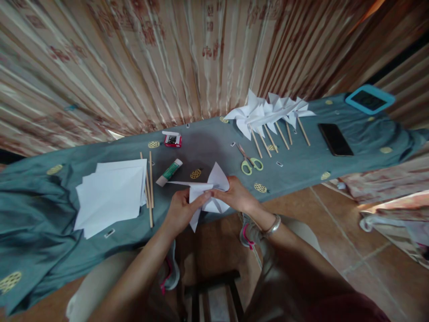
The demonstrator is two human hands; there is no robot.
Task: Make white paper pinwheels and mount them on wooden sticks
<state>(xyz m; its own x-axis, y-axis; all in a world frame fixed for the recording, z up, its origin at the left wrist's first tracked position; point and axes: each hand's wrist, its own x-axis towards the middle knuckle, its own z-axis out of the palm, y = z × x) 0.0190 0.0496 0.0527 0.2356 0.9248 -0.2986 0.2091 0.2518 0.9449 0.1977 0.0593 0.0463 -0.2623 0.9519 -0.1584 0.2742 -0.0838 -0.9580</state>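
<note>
Between my hands is a white paper pinwheel (214, 203), its blades folded in toward the middle, held over the table's near edge. My left hand (182, 210) grips its left side, thumb pressed near the centre. From the right, my right hand (236, 194) pinches it, with fingers partly hidden behind the paper. Just beyond my left hand lies a green and white glue stick (170, 171). Scissors (250, 162) with light green handles rest to the right of the pinwheel, blades pointing away from me.
Stacked white paper sheets (110, 197) and several wooden sticks (151, 188) lie at left. A small open red box (173, 139) stands farther back. Finished pinwheels on sticks (268, 114) overlap at back right, near a black phone (335, 139) and a blue-framed tablet (369, 99).
</note>
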